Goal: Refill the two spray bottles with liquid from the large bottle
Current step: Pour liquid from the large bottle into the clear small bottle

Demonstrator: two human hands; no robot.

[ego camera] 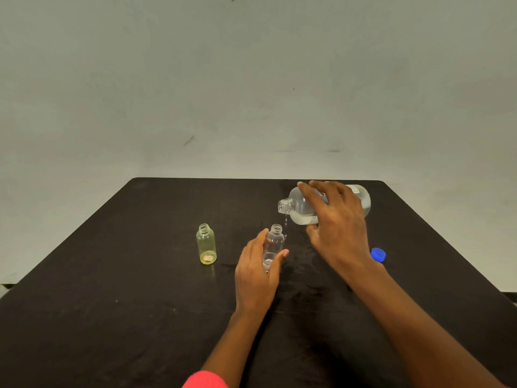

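Right hand (338, 219) is clamped over the large clear plastic bottle (300, 205), fingers spread across its upper side and thumb under it, holding it off the table and tipped nearly flat with its open threaded mouth pointing left. Clear liquid lies along the lower side of this bottle, and a thin line of drops (285, 222) hangs below its mouth, just to the right of the neck of the small clear plastic spray bottle (275, 242); whether the drops go inside cannot be told. That small bottle stands upright on the black table (140, 303), uncapped, with a little liquid at its bottom. Left hand (257, 273) wraps it from the left, fingers behind and thumb curled across the front low down, steadying it in place. A second small bottle, of yellow-green tinted plastic (206, 245), stands upright and open to the left, apart from both hands. A round blue plastic cap (378, 254) lies on the table to the right, just beside the right wrist. A pink sleeve (205, 380) shows at the bottom edge on the left arm, and a plain pale wall (251, 79) rises behind the table.
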